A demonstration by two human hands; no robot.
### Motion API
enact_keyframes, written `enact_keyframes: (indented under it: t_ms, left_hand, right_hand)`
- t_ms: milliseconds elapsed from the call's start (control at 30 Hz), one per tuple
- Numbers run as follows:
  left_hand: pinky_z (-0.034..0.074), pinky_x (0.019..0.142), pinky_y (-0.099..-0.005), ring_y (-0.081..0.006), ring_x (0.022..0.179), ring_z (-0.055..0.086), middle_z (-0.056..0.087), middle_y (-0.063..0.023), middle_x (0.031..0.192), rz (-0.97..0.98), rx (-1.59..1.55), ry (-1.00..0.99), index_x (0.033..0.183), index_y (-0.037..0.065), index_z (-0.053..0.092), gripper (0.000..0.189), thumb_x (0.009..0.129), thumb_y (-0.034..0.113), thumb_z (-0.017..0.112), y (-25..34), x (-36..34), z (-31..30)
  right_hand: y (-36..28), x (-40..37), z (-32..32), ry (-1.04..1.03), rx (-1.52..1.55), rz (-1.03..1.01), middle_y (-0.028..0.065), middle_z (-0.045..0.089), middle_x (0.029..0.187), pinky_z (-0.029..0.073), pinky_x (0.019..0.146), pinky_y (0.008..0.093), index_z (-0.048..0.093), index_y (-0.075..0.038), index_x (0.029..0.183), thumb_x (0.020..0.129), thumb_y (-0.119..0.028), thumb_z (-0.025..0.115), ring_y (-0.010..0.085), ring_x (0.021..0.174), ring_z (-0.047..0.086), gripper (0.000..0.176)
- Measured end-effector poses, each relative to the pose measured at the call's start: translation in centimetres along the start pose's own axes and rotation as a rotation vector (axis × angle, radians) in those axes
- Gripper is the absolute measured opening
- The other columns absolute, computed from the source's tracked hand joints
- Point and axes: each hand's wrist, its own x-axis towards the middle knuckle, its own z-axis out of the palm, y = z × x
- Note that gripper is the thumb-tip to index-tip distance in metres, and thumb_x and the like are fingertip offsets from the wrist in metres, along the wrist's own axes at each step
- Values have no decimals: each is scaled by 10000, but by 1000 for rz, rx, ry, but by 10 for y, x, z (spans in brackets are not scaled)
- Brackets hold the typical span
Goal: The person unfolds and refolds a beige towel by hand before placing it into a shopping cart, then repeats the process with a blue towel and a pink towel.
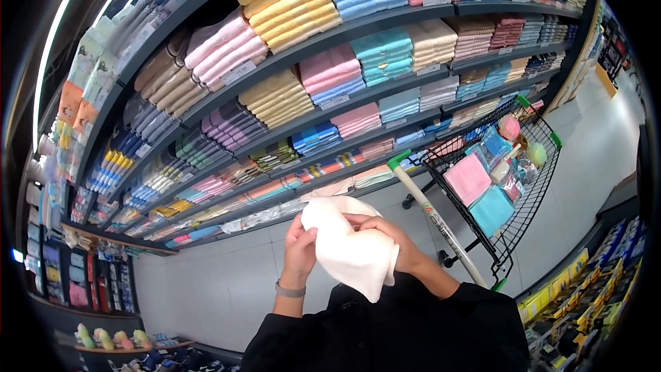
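Head view puts the nearest things low in the frame: dark sleeves [413, 331] rise toward both hands, which meet just above the chest. The left hand [300, 251], with a grey wristband [290, 291] below it, grips one side of a white towel [348, 255], its fingers [303, 226] closed together on the edge. The right hand [399, 246] comes over the top from the other side, fingers [366, 221] curled and clamped on the cloth. Gripped from two sides like this, the towel stays gathered and close to the eyes, probably so that its surface can be felt and looked over. It is plain white, soft and thick, loosely bunched, with a fold hanging down to a point between the wrists.

Just beyond the right hand stands a shopping cart [531, 196], its handle [435, 219] turned toward the person so it stays within reach. A pink towel [468, 178] and a teal towel [493, 210] lie flat in the basket among smaller packets.

Pale floor tiles [227, 282] run beneath to the long shelves [313, 44], stacked row on row with folded towels sorted by colour.
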Motion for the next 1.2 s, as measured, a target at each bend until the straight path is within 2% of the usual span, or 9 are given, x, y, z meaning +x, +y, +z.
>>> enact_keyframes:
  t_ms: [233,333,433,533,633,733,833,1033,1200]
  left_hand:
    - [524,887,-317,-191,1020,640,631,-124,1155,-25,39,38,1258,-17,486,373,904,58,575,3,2,12]
    - [517,896,-315,-178,1027,633,631,-120,1159,-30,83,52,1253,-18,496,343,923,55,555,-2,2,15]
    - [507,908,-308,-173,1032,628,630,-117,1165,-19,80,29,1256,-14,498,344,924,57,557,-4,6,13]
    - [493,926,-308,-173,1042,620,628,-115,1168,-39,53,35,1263,-15,495,347,929,64,551,-2,8,14]
    - [487,937,-316,-177,1051,615,625,-114,1171,-37,35,4,1268,-16,491,349,934,72,542,-1,11,11]
    - [479,945,-317,-172,1053,610,622,-106,1173,-28,39,-1,1260,-19,505,329,948,81,526,-3,12,8]
    - [474,940,-307,-163,1049,605,623,-96,1175,-90,101,79,1241,-24,530,306,962,101,524,-10,10,6]
    - [465,936,-304,-152,1060,595,626,-89,1177,-135,164,27,1235,-24,553,307,979,144,526,-12,7,0]
    - [438,957,-292,-147,1099,567,597,-91,1226,-166,170,19,1284,-18,517,351,990,174,510,-10,7,-1]
  right_hand:
    - [8,-2,-3,61,-117,19,210,522,1345,449,985,336,543,0,1090,845,-86,692,256,1196,547,299]
    - [12,-3,0,190,51,102,144,597,1273,466,946,319,586,-25,1090,809,-116,720,221,1120,603,324]
    - [11,-1,-1,223,84,120,145,604,1260,478,934,314,592,-26,1078,801,-121,738,214,1100,613,327]
    - [10,0,-1,220,-7,78,136,612,1247,484,927,310,593,-27,1095,797,-114,741,210,1087,619,344]
    - [6,2,-2,175,-39,102,178,575,1270,476,959,316,557,4,1125,868,-94,662,214,1137,582,294]
    - [9,3,-3,216,-9,114,111,623,1212,480,931,307,591,-31,1164,792,-103,741,195,1084,617,408]
    - [6,6,-3,215,-49,105,109,623,1200,477,934,307,589,-28,1187,790,-92,738,191,1081,615,428]
    - [5,8,-1,216,-41,151,110,617,1209,470,943,299,584,-20,1197,790,-88,740,183,1090,608,442]
    - [3,10,0,220,-17,147,108,615,1218,467,948,296,573,-19,1211,795,-88,737,177,1093,603,452]
